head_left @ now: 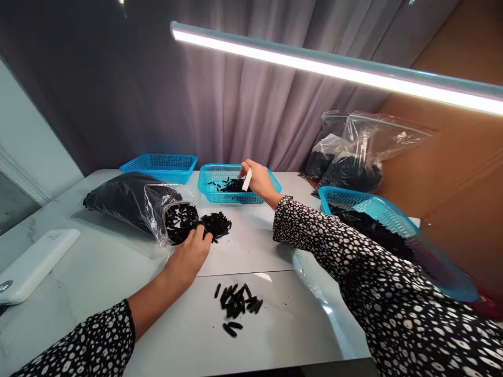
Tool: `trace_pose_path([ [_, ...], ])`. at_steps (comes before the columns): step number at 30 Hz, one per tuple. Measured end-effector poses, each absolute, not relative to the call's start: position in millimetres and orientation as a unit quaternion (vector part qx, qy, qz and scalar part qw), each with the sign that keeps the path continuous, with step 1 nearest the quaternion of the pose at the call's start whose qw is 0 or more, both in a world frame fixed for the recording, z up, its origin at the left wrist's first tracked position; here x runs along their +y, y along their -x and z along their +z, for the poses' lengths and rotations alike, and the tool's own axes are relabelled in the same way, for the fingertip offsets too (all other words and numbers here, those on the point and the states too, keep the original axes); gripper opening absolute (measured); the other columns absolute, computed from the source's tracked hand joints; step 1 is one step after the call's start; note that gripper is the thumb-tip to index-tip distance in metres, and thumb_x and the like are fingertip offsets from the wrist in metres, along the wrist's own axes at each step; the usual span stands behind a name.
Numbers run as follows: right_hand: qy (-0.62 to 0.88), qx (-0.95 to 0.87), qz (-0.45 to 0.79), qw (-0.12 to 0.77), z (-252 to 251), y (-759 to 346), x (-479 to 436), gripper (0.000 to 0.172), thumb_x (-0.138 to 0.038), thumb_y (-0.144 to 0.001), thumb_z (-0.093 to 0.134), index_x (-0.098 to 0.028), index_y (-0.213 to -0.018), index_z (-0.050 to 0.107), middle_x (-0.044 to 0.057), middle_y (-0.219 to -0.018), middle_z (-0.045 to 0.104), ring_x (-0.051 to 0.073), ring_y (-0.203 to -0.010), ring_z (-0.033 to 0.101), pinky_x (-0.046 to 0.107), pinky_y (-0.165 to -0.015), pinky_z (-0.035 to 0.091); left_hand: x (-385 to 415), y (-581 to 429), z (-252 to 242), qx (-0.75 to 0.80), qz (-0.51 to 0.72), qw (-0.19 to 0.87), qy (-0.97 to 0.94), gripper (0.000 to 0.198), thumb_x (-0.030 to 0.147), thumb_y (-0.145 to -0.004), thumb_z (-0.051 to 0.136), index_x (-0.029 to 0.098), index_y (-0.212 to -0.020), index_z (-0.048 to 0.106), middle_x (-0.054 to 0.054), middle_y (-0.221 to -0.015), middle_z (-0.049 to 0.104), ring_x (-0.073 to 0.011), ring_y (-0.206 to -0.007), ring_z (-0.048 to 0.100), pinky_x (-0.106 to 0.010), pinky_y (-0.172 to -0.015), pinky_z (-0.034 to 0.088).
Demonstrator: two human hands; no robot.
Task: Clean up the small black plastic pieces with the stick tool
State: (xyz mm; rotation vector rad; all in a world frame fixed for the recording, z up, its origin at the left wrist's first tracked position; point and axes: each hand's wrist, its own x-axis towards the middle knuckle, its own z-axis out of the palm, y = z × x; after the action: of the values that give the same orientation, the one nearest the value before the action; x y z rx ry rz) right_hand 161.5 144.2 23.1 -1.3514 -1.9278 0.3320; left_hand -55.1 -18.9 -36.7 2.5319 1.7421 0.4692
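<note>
My left hand has its fingers closed on some black pieces at the mouth of a clear plastic bag lying on its side. Small elongated black pieces spill from that bag into a heap on the table. My right hand reaches over the middle blue basket, gripping a slim white stick-like tool whose kind I cannot make out. Some black pieces lie inside this basket. Nearer to me, a loose group of black pieces rests on the table.
A second blue basket stands at the back left. On the right, another blue basket holds many black pieces, with filled zip bags behind it. A white power bank lies at left. A bright tube lamp hangs overhead.
</note>
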Motion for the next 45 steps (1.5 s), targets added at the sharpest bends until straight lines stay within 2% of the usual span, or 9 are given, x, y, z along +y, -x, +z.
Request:
trace_pose_path([
  [8, 0.375, -0.840, 0.221, 0.325, -22.9, -128.9, 71.9, 0.016, -0.029, -0.081, 0.080, -0.016, -0.089, 0.076, 0.007, -0.086, 0.075, 0.021, -0.080, 0.069, 0.030, -0.075, 0.050, -8.7, 47.2, -16.8, 0.552, 0.214, 0.123, -0.796, 0.015, 0.007, -0.079, 0.070, 0.020, -0.081, 0.063, -0.001, -0.087, 0.054, -0.0215, -0.084, 0.060, -0.035, -0.077, 0.050],
  [10, 0.363, -0.844, 0.228, 0.324, -35.2, -128.1, 61.3, 0.028, -0.022, -0.071, 0.087, -0.016, -0.096, 0.076, 0.009, -0.095, 0.074, 0.023, -0.084, 0.069, 0.032, -0.078, 0.052, -11.3, 51.3, -7.8, 0.558, 0.253, 0.158, -0.774, 0.014, 0.009, -0.078, 0.071, 0.021, -0.079, 0.063, 0.000, -0.086, 0.054, -0.0199, -0.080, 0.059, -0.035, -0.077, 0.048],
  [15, 0.353, -0.832, 0.244, 0.352, -46.9, -135.2, 56.9, 0.018, -0.014, -0.079, 0.078, -0.016, -0.096, 0.077, 0.010, -0.094, 0.071, 0.023, -0.083, 0.067, 0.035, -0.078, 0.053, -16.1, 52.6, 9.5, 0.576, 0.328, 0.303, -0.685, 0.015, 0.027, -0.086, 0.065, 0.021, -0.074, 0.060, 0.001, -0.074, 0.057, -0.0160, -0.065, 0.055, -0.028, -0.061, 0.044],
  [21, 0.342, -0.807, 0.273, 0.398, -30.2, -151.5, 58.3, 0.011, -0.016, -0.085, 0.071, -0.013, -0.094, 0.078, 0.012, -0.087, 0.073, 0.024, -0.079, 0.067, 0.039, -0.077, 0.052, -12.0, 27.2, 17.8, 0.556, 0.359, 0.567, -0.491, 0.040, 0.056, -0.097, 0.042, 0.018, -0.099, 0.053, -0.004, -0.073, 0.062, -0.0125, -0.047, 0.055, -0.020, -0.038, 0.032],
  [26, 0.273, -0.825, 0.316, 0.381, -12.2, -149.6, 40.5, 0.013, -0.020, -0.085, 0.072, -0.017, -0.094, 0.079, 0.007, -0.084, 0.072, 0.019, -0.074, 0.067, 0.034, -0.072, 0.055, -2.2, 2.7, 17.5, 0.494, 0.361, 0.706, -0.358, 0.042, 0.043, -0.102, 0.028, 0.018, -0.082, 0.054, -0.001, -0.058, 0.053, -0.0104, -0.041, 0.050, -0.014, -0.030, 0.021],
  [30, 0.253, -0.812, 0.355, 0.388, -10.8, -149.6, 28.4, 0.021, -0.016, -0.092, 0.059, -0.019, -0.102, 0.077, 0.006, -0.089, 0.070, 0.016, -0.071, 0.068, 0.031, -0.067, 0.056, 2.6, -6.6, 8.9, 0.469, 0.387, 0.737, -0.294, 0.035, 0.026, -0.099, 0.034, 0.019, -0.067, 0.048, 0.005, -0.046, 0.039, -0.0077, -0.035, 0.039, -0.011, -0.027, 0.016],
  [35, 0.264, -0.753, 0.375, 0.472, -19.0, -166.1, 22.8, 0.009, -0.027, -0.091, 0.068, -0.021, -0.095, 0.074, 0.007, -0.098, 0.074, 0.020, -0.091, 0.069, 0.035, -0.082, 0.055, 2.6, -1.7, 3.6, 0.453, 0.414, 0.743, -0.268, 0.035, 0.019, -0.100, 0.036, 0.014, -0.074, 0.060, -0.001, -0.057, 0.055, -0.0051, -0.039, 0.042, -0.011, -0.028, 0.019],
  [39, 0.355, -0.677, 0.412, 0.495, -35.4, -173.3, 16.1, 0.029, -0.039, -0.099, 0.055, -0.019, -0.086, 0.071, 0.000, -0.067, 0.065, 0.014, -0.060, 0.059, 0.027, -0.057, 0.048, -3.2, 1.6, 2.8, 0.463, 0.424, 0.727, -0.277, 0.025, 0.016, -0.098, 0.046, 0.010, -0.085, 0.067, -0.008, -0.071, 0.066, -0.0058, -0.050, 0.053, -0.011, -0.036, 0.031],
  [45, 0.347, -0.732, 0.363, 0.461, -44.8, -168.9, 7.9, 0.028, -0.046, -0.089, 0.070, -0.019, -0.092, 0.075, 0.001, -0.071, 0.065, 0.016, -0.064, 0.060, 0.030, -0.062, 0.048, -12.3, -4.1, 1.3, 0.477, 0.439, 0.699, -0.304, 0.017, 0.023, -0.093, 0.063, 0.015, -0.078, 0.062, 0.002, -0.060, 0.059, -0.0044, -0.047, 0.046, -0.013, -0.042, 0.031],
])
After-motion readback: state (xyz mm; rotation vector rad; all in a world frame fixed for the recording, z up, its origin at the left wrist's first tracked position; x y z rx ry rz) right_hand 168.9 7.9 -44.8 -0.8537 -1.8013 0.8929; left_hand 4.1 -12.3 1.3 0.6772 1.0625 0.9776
